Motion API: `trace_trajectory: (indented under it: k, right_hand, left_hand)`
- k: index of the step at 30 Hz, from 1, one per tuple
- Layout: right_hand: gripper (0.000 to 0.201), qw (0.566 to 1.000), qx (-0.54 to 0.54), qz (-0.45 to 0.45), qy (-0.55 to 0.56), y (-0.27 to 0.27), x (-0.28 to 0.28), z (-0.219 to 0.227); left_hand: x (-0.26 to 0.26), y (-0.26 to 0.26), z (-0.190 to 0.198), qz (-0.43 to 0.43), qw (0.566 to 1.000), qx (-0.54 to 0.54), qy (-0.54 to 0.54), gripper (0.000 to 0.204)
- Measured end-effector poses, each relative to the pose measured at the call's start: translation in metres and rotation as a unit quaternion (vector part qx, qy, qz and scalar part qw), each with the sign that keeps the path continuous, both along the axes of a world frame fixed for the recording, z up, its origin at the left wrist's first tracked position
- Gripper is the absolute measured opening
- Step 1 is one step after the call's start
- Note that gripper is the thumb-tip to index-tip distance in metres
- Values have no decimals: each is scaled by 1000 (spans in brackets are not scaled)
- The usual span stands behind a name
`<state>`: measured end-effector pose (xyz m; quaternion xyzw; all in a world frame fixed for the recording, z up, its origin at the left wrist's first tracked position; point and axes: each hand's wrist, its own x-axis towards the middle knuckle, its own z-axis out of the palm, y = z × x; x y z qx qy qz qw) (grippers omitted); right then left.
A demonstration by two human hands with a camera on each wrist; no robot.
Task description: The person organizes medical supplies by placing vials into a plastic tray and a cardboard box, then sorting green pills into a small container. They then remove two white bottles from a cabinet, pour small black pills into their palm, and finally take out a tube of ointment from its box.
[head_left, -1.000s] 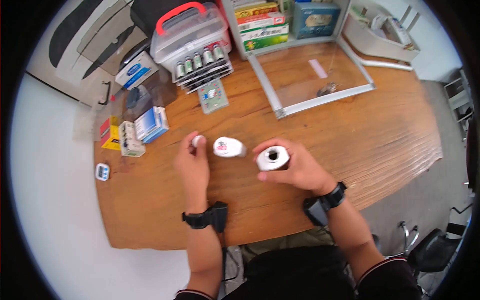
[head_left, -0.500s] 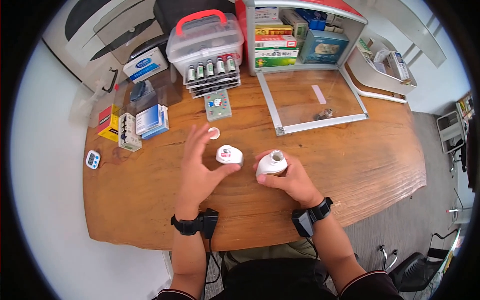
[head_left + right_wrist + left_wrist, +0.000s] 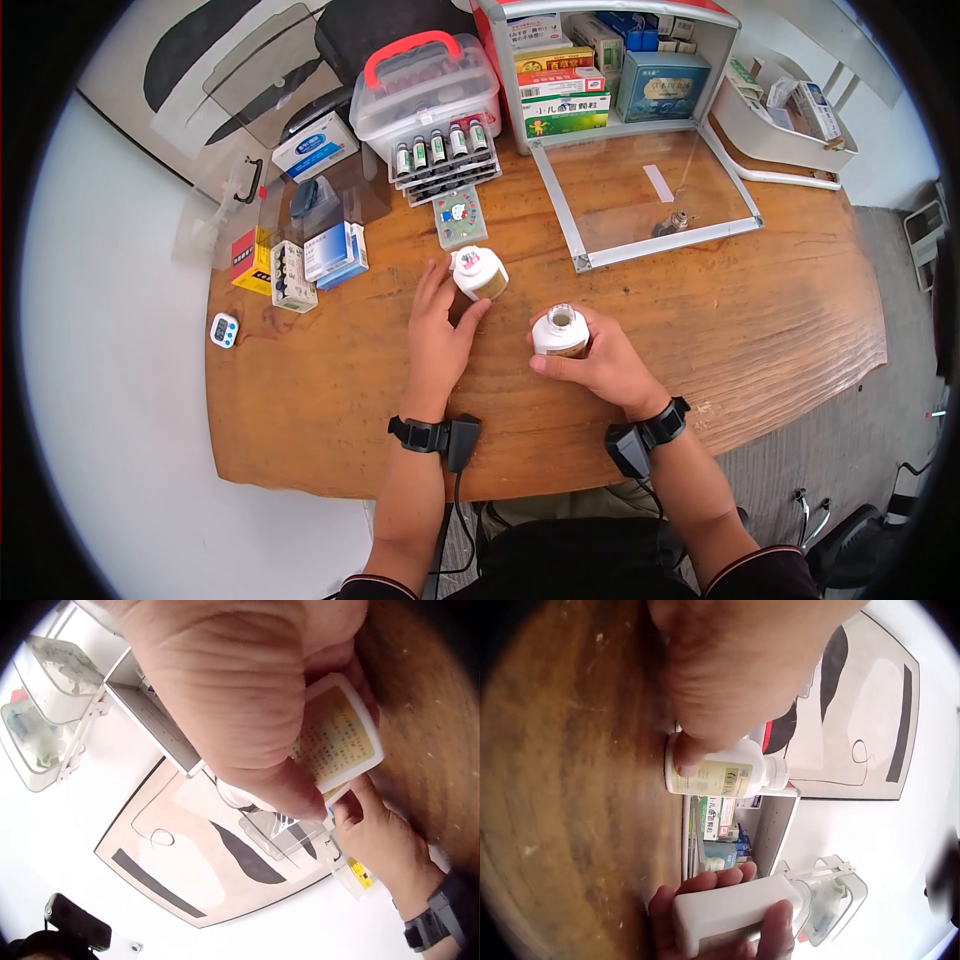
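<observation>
A white bottle with a red-marked cap (image 3: 480, 273) is between the thumb and fingers of the left hand (image 3: 440, 325). In the left wrist view its base meets the wood, and the thumb lies on the pale label of this bottle (image 3: 724, 778). My right hand (image 3: 610, 365) grips a second white bottle (image 3: 561, 335), whose mouth is uncapped and faces up. The right wrist view shows the yellow text label of that bottle (image 3: 337, 742) beside the right thumb, with the left hand (image 3: 386, 847) beyond.
Medicine boxes (image 3: 293, 275) and a small timer (image 3: 224, 330) lie at the left. Behind are a clear case with a red handle (image 3: 425, 95), a patterned card (image 3: 459, 218) and an open cabinet with its glass door (image 3: 640, 190) lowered onto the table.
The left hand released a small white cap onto the table, then took hold of the capped bottle, which has shifted slightly back. The loose cap is now out of sight. The right hand keeps its grip.
</observation>
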<state>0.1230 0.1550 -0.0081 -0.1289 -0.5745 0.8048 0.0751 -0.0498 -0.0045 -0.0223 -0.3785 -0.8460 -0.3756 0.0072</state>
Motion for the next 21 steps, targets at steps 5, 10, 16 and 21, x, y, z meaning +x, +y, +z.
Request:
trace_trajectory:
  k: [5, 10, 16, 21]
  right_hand:
    - [44, 999, 36, -8, 4, -2, 0, -4]
    - [53, 995, 91, 32, 4, -7, 0, -6]
    - [66, 996, 15, 28, -80, -14, 1, 13]
    - [62, 978, 208, -10, 11, -23, -3, 4]
  left_hand:
    - [13, 1, 7, 96, 985, 146, -11, 49]
    - [52, 7, 27, -41, 834, 406, -371, 29]
    - [51, 10, 13, -17, 594, 476, -648, 43]
    - [51, 9, 0, -25, 505, 495, -706, 37]
